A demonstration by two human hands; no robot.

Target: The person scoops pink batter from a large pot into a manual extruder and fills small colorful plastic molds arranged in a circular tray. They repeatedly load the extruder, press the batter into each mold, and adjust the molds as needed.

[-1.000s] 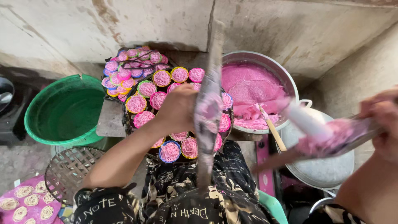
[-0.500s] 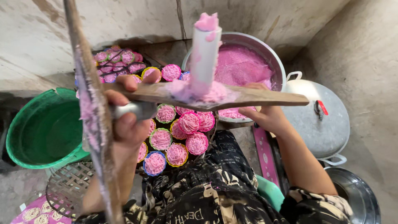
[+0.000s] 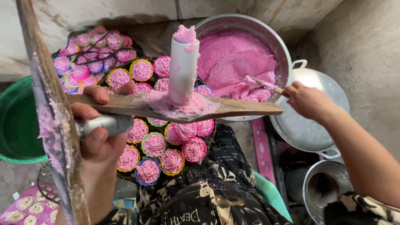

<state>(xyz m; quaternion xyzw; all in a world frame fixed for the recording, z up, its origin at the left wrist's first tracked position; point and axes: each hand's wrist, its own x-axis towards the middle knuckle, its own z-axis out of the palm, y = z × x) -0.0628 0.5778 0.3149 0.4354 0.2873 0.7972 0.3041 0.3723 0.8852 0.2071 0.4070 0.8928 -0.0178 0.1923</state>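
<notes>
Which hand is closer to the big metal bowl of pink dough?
Right. The right hand is at the rim of the metal bowl, holding a stick that reaches into the dough. The left hand is apart from it, gripping the wooden press.

- The wooden press (image 3: 175, 109): a long, flat, worn plank lying roughly level across the view, smeared with pink dough at its middle. The left hand (image 3: 98, 125) clasps its left end together with a metal cylinder (image 3: 109, 124).
- The white tube (image 3: 182, 68) stands upright on the plank's middle, pink dough heaped on its top.
- The wooden stick (image 3: 263, 84), thin and dough-coated, is pinched by the right hand (image 3: 307, 100), its tip in the pink dough (image 3: 237, 58).
</notes>
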